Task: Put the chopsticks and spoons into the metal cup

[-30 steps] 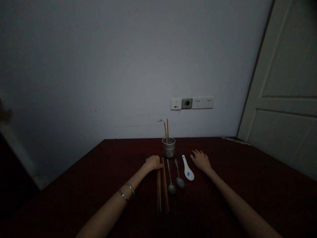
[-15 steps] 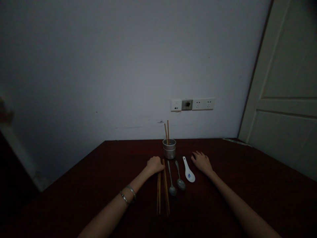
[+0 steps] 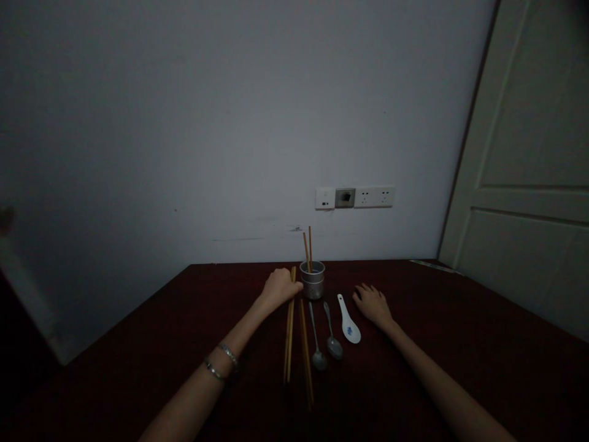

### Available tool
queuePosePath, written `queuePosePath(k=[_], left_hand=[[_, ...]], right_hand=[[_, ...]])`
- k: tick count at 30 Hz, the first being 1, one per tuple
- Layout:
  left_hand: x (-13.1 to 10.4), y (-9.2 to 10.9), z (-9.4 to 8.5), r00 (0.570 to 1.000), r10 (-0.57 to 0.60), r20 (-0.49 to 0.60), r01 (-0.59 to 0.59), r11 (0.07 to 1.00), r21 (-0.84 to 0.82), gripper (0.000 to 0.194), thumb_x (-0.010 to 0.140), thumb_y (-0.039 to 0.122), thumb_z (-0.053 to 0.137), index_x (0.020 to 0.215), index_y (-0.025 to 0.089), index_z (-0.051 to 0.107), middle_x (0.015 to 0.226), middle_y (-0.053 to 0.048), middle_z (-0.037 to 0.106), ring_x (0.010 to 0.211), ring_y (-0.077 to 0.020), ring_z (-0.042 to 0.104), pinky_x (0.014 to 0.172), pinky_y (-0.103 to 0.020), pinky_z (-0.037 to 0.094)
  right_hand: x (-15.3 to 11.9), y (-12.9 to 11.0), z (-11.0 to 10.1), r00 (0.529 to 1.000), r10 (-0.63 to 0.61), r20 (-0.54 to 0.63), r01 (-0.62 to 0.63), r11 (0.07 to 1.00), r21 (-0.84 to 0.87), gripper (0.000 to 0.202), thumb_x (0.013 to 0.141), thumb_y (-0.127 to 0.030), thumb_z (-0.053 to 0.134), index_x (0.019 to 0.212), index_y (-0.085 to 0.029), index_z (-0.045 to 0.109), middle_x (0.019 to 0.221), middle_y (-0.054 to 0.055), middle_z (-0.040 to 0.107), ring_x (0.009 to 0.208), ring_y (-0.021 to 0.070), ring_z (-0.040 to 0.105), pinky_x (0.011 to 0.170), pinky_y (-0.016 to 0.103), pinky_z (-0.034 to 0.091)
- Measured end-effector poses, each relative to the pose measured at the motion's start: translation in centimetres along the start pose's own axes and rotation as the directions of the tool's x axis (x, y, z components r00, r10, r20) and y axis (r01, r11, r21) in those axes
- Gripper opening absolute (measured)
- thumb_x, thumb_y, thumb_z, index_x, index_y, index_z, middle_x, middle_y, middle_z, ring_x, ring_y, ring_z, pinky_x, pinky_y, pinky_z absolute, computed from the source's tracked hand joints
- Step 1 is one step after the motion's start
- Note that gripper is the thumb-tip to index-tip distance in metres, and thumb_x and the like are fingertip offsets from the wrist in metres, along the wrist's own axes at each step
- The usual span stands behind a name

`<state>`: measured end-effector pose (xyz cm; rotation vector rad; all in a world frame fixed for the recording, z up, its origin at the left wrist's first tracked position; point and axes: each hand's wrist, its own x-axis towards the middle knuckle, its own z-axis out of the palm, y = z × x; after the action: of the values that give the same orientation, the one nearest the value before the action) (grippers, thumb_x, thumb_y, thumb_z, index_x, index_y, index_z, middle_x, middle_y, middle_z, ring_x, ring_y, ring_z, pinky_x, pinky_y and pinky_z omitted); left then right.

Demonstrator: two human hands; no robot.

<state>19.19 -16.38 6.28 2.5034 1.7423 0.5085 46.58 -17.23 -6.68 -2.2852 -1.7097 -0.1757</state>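
My left hand [image 3: 280, 287] is closed round the upper part of a pair of chopsticks [image 3: 289, 344], whose tips point toward me. Just right of it stands a metal cup [image 3: 313, 285] with two chopsticks [image 3: 308, 248] upright in it. Another pair of chopsticks [image 3: 305, 353] lies on the table, beside two metal spoons, one long-handled [image 3: 317, 341] and one broader [image 3: 332, 341]. To their right is a white spoon [image 3: 348, 325] with a blue mark. Beside that, my right hand [image 3: 372, 304] rests palm down, fingers spread, holding nothing.
The dark red table [image 3: 193, 331] meets a pale wall [image 3: 248, 135] at its back edge. Sockets and a switch [image 3: 354, 197] are set in the wall above the cup. A white panelled door [image 3: 529, 147] stands at the right.
My left hand has moved up and slightly left with one pair of chopsticks, away from the pair lying on the table. My right hand stays beside the white spoon.
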Motion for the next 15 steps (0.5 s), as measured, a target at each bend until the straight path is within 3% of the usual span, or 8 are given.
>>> queuePosePath(k=[8, 11, 15], left_hand=[[0.0, 3.0, -5.9, 0.955, 0.099, -0.280, -0.128, 0.988, -0.087, 0.027, 0.073, 0.033, 0.049, 0.066, 0.011, 0.064, 0.063, -0.009, 0.062, 0.060, -0.0153, 0.054, 0.058, -0.026, 0.035], [-0.1, 3.8, -6.8, 0.930, 0.105, -0.351, -0.158, 0.979, -0.128, 0.025, 0.072, 0.033, 0.051, 0.066, 0.012, 0.062, 0.063, -0.008, 0.061, 0.058, -0.0129, 0.050, 0.057, -0.025, 0.033], [-0.5, 4.1, -6.5, 0.909, 0.135, -0.395, -0.220, 0.959, -0.177, 0.022, 0.072, 0.032, 0.051, 0.065, 0.013, 0.060, 0.061, -0.004, 0.059, 0.056, -0.0110, 0.049, 0.056, -0.024, 0.033]], right_hand=[[-0.3, -0.2, -0.2, 1.000, -0.007, -0.025, 0.007, 1.000, -0.004, 0.046, 0.087, -0.035, 0.031, 0.123, -0.017, 0.051, 0.133, 0.011, 0.045, 0.125, 0.0284, 0.034, 0.098, 0.044, 0.027], [-0.2, -0.2, -0.2, 1.000, -0.006, -0.028, 0.006, 1.000, -0.010, 0.046, 0.087, -0.036, 0.031, 0.123, -0.017, 0.051, 0.133, 0.010, 0.045, 0.125, 0.0283, 0.034, 0.099, 0.044, 0.027], [-0.2, -0.3, -0.1, 1.000, -0.006, -0.021, 0.006, 1.000, -0.010, 0.046, 0.087, -0.036, 0.032, 0.123, -0.017, 0.051, 0.133, 0.010, 0.045, 0.124, 0.0284, 0.035, 0.099, 0.044, 0.027]])
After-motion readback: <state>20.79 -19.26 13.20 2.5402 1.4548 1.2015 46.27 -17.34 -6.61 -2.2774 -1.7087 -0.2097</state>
